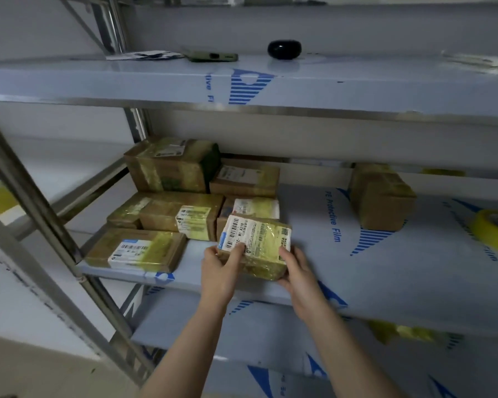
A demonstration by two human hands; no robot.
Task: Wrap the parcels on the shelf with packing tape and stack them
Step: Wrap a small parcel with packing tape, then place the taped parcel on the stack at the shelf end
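You've got the taped parcel (259, 248) gripped btw both hands at frame centre, over the shelf (385, 282) front lip. Left hand (219, 271) fingers (237, 254) curl onto the label edge and right hand (296, 271) clamps the lower-right corner, label tilted up, prob to slot it by the stack (170, 214) centre-left. Open room runs right twd the lone box (383, 196) and tape roll (492, 228); upper shelf (156, 81) caps lift.

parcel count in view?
8. Held parcel in left hand and right hand; shelf left: back pair, middle three, front parcel; lone parcel at right. More may hide behind.
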